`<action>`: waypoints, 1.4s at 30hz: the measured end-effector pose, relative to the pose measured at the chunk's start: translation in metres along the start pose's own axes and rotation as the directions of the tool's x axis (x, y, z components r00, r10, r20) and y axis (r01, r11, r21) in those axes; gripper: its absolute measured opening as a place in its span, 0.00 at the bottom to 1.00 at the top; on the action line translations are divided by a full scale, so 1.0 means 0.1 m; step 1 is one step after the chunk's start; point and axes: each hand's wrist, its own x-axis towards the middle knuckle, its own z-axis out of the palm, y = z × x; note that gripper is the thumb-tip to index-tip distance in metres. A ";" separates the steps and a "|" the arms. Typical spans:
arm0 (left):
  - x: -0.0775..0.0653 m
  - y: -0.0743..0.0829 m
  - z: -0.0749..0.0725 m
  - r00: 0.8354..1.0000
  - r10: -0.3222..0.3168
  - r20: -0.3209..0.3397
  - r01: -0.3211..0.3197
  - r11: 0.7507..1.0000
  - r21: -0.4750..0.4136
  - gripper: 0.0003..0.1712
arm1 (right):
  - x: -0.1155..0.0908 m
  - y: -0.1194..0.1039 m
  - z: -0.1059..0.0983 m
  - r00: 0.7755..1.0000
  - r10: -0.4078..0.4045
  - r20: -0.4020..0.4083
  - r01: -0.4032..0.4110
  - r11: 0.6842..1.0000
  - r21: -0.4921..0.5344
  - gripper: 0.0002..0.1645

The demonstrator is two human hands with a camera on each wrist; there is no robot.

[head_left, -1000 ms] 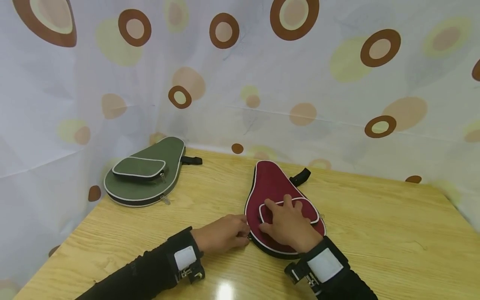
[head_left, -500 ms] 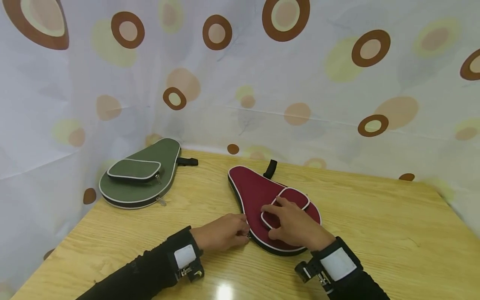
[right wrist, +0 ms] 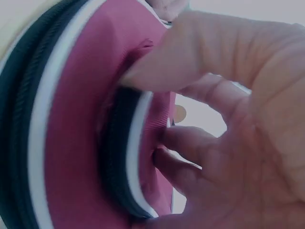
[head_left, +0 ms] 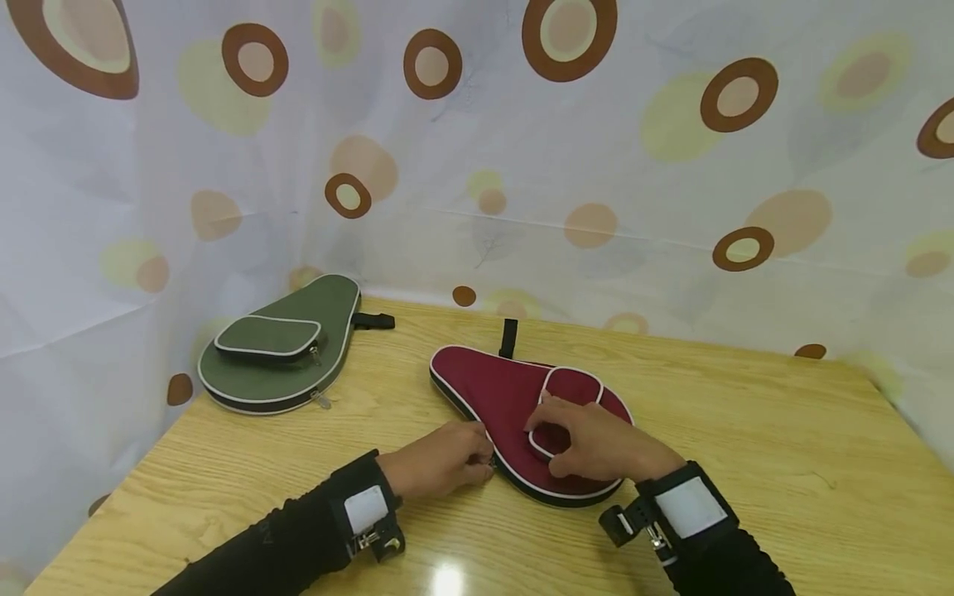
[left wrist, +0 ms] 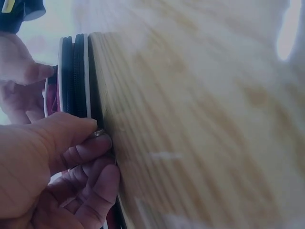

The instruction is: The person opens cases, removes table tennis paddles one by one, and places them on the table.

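A red table tennis bat case with white piping lies on the table, its narrow end pointing to the upper left. At its near left edge my left hand pinches a small metal zipper pull between thumb and forefinger, beside the black zipper along the case's side. My right hand grips the raised pocket on the case, its thumb at the near edge and its fingers bent over the top. The right wrist view shows the pocket's black zipper band beside that thumb.
A green bat case of the same shape lies at the left, with its own pocket and black strap. The red case's black strap sticks up behind it. A patterned curtain rises behind the wooden table.
The red case has turned counterclockwise, its narrow end swinging left. My right hand has moved right along with the pocket, while the left hand has stayed almost in place.
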 end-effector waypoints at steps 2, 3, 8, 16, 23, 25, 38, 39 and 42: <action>0.00 0.00 0.00 1.000 -0.012 -0.003 0.012 1.000 -0.002 0.18 | 0.00 0.01 -0.03 1.000 0.006 0.025 -0.006 1.000 0.008 0.21; -0.01 0.01 0.00 1.000 -0.020 -0.004 0.020 1.000 -0.005 0.18 | 0.00 0.02 -0.04 0.999 0.007 0.033 -0.008 1.000 0.010 0.19; -0.02 0.01 0.01 0.997 -0.076 -0.018 0.076 0.997 -0.029 0.19 | 0.02 0.04 -0.09 1.000 0.008 0.008 -0.008 0.999 0.034 0.11; -0.01 0.03 0.02 0.992 -0.115 -0.060 0.112 0.993 -0.047 0.21 | 0.07 0.06 -0.03 0.995 -0.020 -0.093 0.021 1.000 0.010 0.06; 0.00 0.09 0.03 0.986 -0.136 -0.101 0.134 0.990 -0.035 0.24 | 0.07 0.13 -0.02 0.994 -0.009 -0.106 0.013 0.999 0.042 0.06; 0.00 0.09 0.03 0.984 -0.135 -0.116 0.133 0.991 -0.030 0.24 | 0.07 0.13 0.01 0.992 -0.008 -0.129 0.013 0.999 0.041 0.05; -0.03 0.08 0.04 0.984 -0.129 -0.121 0.129 0.992 -0.010 0.24 | 0.04 -0.24 0.38 0.814 0.424 -0.397 -0.481 0.875 -0.052 0.43; -0.03 0.08 0.04 0.984 -0.131 -0.119 0.131 0.991 -0.010 0.24 | 0.05 -0.24 0.38 0.814 0.433 -0.387 -0.491 0.869 -0.058 0.43; -0.02 0.08 0.03 0.984 -0.133 -0.114 0.133 0.991 -0.014 0.24 | 0.08 -0.22 0.37 0.828 0.436 -0.352 -0.486 0.872 -0.062 0.41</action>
